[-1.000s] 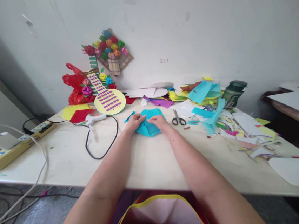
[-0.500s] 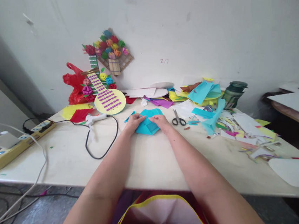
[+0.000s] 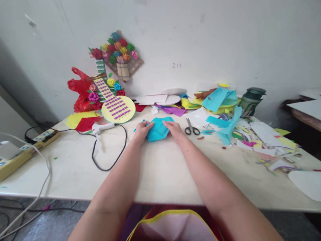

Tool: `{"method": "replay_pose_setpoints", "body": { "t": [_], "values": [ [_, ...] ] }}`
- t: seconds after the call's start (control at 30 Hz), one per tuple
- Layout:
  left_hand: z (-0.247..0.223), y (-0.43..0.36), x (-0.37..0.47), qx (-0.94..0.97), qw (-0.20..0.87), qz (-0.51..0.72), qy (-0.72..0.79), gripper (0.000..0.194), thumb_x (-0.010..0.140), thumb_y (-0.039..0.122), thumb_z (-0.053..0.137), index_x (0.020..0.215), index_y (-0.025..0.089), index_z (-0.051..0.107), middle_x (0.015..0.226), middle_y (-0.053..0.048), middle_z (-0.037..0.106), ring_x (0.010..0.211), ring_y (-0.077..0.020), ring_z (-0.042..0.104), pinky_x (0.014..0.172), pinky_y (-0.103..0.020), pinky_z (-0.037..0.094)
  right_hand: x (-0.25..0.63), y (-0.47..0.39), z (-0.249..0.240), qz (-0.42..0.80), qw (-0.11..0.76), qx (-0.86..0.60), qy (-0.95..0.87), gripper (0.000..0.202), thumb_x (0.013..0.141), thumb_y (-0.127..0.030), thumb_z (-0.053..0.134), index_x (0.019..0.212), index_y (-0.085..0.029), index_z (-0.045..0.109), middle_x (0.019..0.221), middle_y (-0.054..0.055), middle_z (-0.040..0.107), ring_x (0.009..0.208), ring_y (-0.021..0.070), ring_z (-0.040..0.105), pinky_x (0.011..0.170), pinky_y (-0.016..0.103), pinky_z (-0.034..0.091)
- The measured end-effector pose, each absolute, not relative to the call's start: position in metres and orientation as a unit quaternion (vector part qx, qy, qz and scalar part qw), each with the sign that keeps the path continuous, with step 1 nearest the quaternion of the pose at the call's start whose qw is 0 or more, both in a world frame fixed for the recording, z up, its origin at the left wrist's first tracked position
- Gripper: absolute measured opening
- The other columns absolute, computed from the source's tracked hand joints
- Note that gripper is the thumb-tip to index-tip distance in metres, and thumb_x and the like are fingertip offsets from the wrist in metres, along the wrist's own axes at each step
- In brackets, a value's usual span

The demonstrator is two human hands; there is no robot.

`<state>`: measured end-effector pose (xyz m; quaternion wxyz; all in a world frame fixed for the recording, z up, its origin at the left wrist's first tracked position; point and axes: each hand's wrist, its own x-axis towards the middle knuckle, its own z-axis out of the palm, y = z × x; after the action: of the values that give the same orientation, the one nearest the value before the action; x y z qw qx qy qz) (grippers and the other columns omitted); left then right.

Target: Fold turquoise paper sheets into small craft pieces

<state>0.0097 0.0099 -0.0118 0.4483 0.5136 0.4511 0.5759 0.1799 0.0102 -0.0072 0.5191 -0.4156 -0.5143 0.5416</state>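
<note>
The long pale table [image 3: 166, 174] bore a creased bright-blue paper sheet [image 3: 158, 129], which lay between the two bare hands. The left hand [image 3: 143, 129] pinched the sheet's left side, thumb on top; the right hand [image 3: 173, 129] gripped its right side likewise. Small black-handled metal scissors [image 3: 192, 128] lay near the right hand.

Turquoise paper [image 3: 158, 130] brightens your pale desk [image 3: 166, 174]. Purple dashes stripe your yellow guitar-shaped craft [image 3: 118, 109]; your scissors' handles [image 3: 192, 130] are black.
</note>
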Motion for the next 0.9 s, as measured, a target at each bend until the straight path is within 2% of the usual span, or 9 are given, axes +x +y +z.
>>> {"method": "replay_pose_setpoints", "body": {
  "t": [0.17, 0.3, 0.47, 0.6, 0.73, 0.8, 0.9],
  "values": [
    [-0.015, 0.017, 0.008, 0.455, 0.414, 0.637, 0.464, 0.041, 0.058, 0.052, 0.072, 0.071, 0.016, 0.057, 0.049, 0.007, 0.042, 0.045, -0.0063, 0.036, 0.044, -0.02, 0.028, 0.179, 0.007, -0.003, 0.606, 0.466, -0.401, -0.505, 0.042, 0.069, -0.059, 0.065, 0.073, -0.018, 0.054, 0.062, 0.004, 0.063, 0.053, 0.0158, 0.061, 0.042, 0.024, 0.043],
    [-0.018, 0.02, 0.01, 0.458, 0.388, 0.642, 0.477, 0.04, 0.062, 0.054, 0.068, 0.072, 0.017, 0.056, 0.048, 0.007, 0.041, 0.043, -0.007, 0.037, 0.042, -0.021, 0.026, 0.174, 0.006, -0.004, 0.614, 0.434, -0.392, -0.531, 0.035, 0.07, -0.049, 0.07, 0.073, -0.017, 0.054, 0.067, 0.006, 0.066, 0.056, 0.0147, 0.063, 0.042, 0.021, 0.043],
    [-0.016, 0.017, 0.014, 0.455, 0.418, 0.637, 0.461, 0.039, 0.059, 0.05, 0.072, 0.071, 0.017, 0.056, 0.048, 0.007, 0.043, 0.043, -0.0063, 0.037, 0.042, -0.02, 0.029, 0.169, 0.007, -0.007, 0.566, 0.476, -0.425, -0.522, 0.021, 0.071, -0.03, 0.071, 0.071, -0.016, 0.056, 0.061, 0.002, 0.064, 0.048, 0.0116, 0.06, 0.04, 0.019, 0.038],
    [-0.01, 0.011, 0.013, 0.45, 0.485, 0.619, 0.423, 0.039, 0.052, 0.043, 0.077, 0.072, 0.016, 0.058, 0.052, 0.005, 0.049, 0.046, -0.007, 0.044, 0.047, -0.02, 0.037, 0.174, 0.009, -0.004, 0.535, 0.488, -0.459, -0.514, 0.024, 0.068, -0.031, 0.072, 0.066, -0.017, 0.053, 0.048, -0.001, 0.058, 0.042, 0.0108, 0.054, 0.037, 0.02, 0.033],
    [-0.006, 0.008, 0.01, 0.44, 0.548, 0.586, 0.403, 0.043, 0.05, 0.041, 0.078, 0.08, 0.014, 0.063, 0.061, 0.001, 0.059, 0.055, -0.0122, 0.056, 0.056, -0.026, 0.046, 0.182, 0.01, -0.001, 0.52, 0.481, -0.465, -0.531, 0.029, 0.065, -0.034, 0.074, 0.06, -0.018, 0.05, 0.039, -0.003, 0.05, 0.035, 0.0088, 0.044, 0.035, 0.021, 0.027],
    [-0.005, 0.008, 0.008, 0.439, 0.558, 0.578, 0.402, 0.042, 0.051, 0.042, 0.077, 0.08, 0.014, 0.065, 0.061, 0.001, 0.059, 0.055, -0.013, 0.057, 0.055, -0.027, 0.046, 0.186, 0.011, -0.001, 0.529, 0.461, -0.459, -0.544, 0.032, 0.062, -0.035, 0.075, 0.059, -0.018, 0.049, 0.038, -0.003, 0.05, 0.035, 0.0084, 0.042, 0.035, 0.021, 0.026],
    [-0.007, 0.009, 0.006, 0.45, 0.561, 0.567, 0.402, 0.037, 0.052, 0.042, 0.078, 0.071, 0.014, 0.064, 0.051, 0.004, 0.05, 0.045, -0.0085, 0.046, 0.045, -0.023, 0.037, 0.191, 0.012, -0.002, 0.554, 0.434, -0.442, -0.557, 0.034, 0.058, -0.036, 0.077, 0.059, -0.018, 0.048, 0.042, -0.003, 0.052, 0.035, 0.0076, 0.042, 0.035, 0.02, 0.025]
  ]
}}
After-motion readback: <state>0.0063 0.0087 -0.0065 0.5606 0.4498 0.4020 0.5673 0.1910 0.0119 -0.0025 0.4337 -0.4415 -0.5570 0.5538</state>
